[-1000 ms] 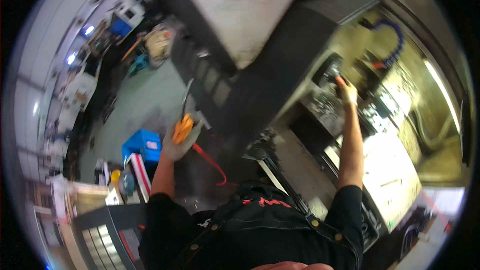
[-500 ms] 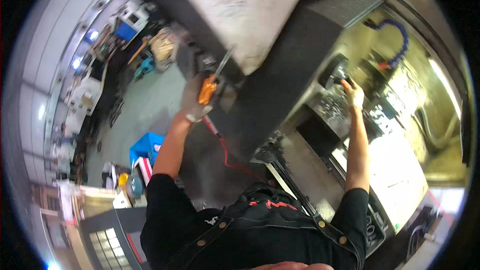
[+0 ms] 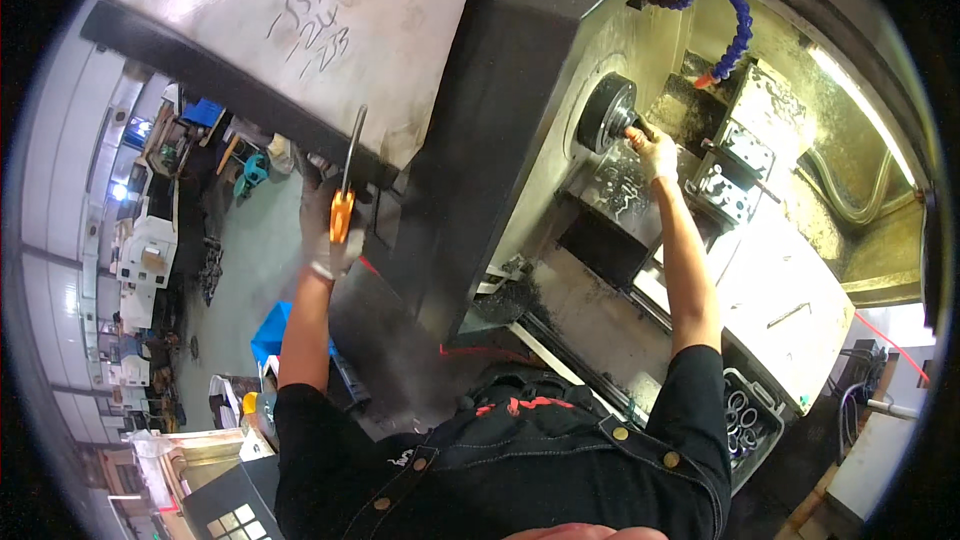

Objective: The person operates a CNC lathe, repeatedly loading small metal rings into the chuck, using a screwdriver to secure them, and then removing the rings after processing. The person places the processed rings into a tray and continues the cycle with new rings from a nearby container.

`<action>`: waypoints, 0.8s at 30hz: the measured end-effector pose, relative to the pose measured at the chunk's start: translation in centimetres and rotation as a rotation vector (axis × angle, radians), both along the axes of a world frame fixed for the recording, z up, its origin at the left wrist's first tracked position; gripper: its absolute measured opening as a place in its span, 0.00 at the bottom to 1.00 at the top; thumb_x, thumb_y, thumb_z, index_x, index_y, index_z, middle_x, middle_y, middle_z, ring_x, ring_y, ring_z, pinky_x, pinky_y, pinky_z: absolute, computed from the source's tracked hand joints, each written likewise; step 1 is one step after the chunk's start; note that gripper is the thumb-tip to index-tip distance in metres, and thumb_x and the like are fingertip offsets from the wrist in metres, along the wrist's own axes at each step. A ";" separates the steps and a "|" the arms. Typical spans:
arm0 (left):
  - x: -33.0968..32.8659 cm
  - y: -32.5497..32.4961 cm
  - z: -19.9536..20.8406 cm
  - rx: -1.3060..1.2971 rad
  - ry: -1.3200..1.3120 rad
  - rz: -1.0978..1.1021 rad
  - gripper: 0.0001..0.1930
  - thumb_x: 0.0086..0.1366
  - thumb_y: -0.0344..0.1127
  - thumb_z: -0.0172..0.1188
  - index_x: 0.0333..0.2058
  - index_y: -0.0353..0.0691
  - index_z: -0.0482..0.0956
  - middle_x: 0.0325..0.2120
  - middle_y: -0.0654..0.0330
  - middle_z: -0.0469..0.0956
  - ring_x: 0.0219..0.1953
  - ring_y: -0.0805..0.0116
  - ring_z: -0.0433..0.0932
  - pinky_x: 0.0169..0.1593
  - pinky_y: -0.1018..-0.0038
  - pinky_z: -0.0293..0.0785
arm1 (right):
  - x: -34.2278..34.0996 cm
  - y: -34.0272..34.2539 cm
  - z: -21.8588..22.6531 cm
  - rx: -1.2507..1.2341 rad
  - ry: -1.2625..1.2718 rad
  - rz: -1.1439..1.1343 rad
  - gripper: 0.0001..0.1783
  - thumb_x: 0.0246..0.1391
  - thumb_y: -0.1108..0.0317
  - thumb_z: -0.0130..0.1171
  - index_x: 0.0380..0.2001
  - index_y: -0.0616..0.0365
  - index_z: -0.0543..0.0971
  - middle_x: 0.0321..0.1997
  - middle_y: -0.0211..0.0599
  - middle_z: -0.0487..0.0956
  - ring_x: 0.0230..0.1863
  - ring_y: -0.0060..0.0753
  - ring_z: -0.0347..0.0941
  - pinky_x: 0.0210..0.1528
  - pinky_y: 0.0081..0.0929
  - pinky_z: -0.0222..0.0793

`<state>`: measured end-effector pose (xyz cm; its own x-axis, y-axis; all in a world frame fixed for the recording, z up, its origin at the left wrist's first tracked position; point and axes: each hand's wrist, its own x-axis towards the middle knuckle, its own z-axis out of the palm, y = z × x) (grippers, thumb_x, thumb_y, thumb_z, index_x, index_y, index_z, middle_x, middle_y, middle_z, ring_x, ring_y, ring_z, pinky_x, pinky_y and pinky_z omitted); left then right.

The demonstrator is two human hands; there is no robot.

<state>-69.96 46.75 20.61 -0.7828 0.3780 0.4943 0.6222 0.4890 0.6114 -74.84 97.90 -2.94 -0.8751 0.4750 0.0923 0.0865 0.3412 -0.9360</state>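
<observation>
My left hand (image 3: 322,230), in a dark glove with a pale cuff, is closed round an orange air blow gun (image 3: 342,217). Its long thin metal nozzle points up and away from me, beside the machine's dark frame. Inside the lathe, my right hand (image 3: 657,156) reaches to the front of the round black chuck (image 3: 603,112). The fingers are pinched together at the chuck's centre. What lies between them is too small and hidden to name. Wet metal surfaces with chips (image 3: 622,188) lie just below that hand.
A blue segmented coolant hose (image 3: 741,25) curves above the tool blocks (image 3: 735,175). A white flat cover (image 3: 775,305) lies right of my right arm. At the lower right stands a tray of metal rings (image 3: 742,422). A red hose (image 3: 485,351) runs below the dark door frame (image 3: 480,130).
My view has swung, so the machine sits further left. The left hand with the blow gun appears further left, its nozzle now more upright. My right hand has stayed by the chuck.
</observation>
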 end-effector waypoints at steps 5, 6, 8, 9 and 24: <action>0.1 0.9 0.1 -0.065 0.158 0.012 0.35 0.49 0.24 0.59 0.59 0.42 0.60 0.42 0.58 0.72 0.38 0.70 0.74 0.43 0.76 0.74 | 0.9 2.4 2.4 0.458 -0.023 -0.004 0.24 0.49 0.53 0.62 0.48 0.51 0.78 0.27 0.34 0.80 0.25 0.24 0.72 0.32 0.24 0.68; 1.0 1.5 0.4 -0.058 0.193 0.014 0.34 0.50 0.23 0.59 0.58 0.42 0.61 0.42 0.58 0.72 0.38 0.70 0.74 0.42 0.76 0.73 | 1.4 1.1 3.2 0.313 -0.076 -0.042 0.23 0.49 0.55 0.61 0.47 0.51 0.78 0.27 0.35 0.81 0.24 0.25 0.73 0.32 0.25 0.69; 1.6 2.7 -0.7 0.307 0.014 0.012 0.26 0.47 0.23 0.58 0.49 0.40 0.68 0.34 0.58 0.74 0.33 0.65 0.74 0.38 0.71 0.71 | 3.4 -1.1 3.6 0.050 -0.089 -0.051 0.21 0.48 0.61 0.58 0.46 0.54 0.78 0.27 0.35 0.81 0.25 0.25 0.73 0.32 0.25 0.69; 2.1 4.8 0.0 0.084 0.228 0.040 0.22 0.48 0.23 0.57 0.45 0.39 0.70 0.31 0.58 0.74 0.32 0.64 0.74 0.36 0.70 0.71 | 4.6 -0.6 1.6 0.304 0.068 -0.084 0.19 0.49 0.60 0.59 0.44 0.57 0.79 0.25 0.33 0.79 0.23 0.22 0.71 0.28 0.23 0.68; 6.9 6.3 4.7 0.165 -0.040 -0.053 0.18 0.51 0.21 0.53 0.43 0.37 0.71 0.32 0.62 0.75 0.33 0.71 0.77 0.39 0.77 0.73 | 20.5 -29.6 3.2 -0.110 0.107 1.038 0.39 0.48 0.51 0.63 0.56 0.66 0.66 0.53 0.57 0.73 0.56 0.49 0.70 0.56 0.32 0.65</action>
<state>-63.06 53.10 25.31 -0.7845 0.3354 0.5216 0.6177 0.3472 0.7057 -54.37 68.29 0.22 -0.8477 -0.4935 0.1946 -0.2845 0.1132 -0.9520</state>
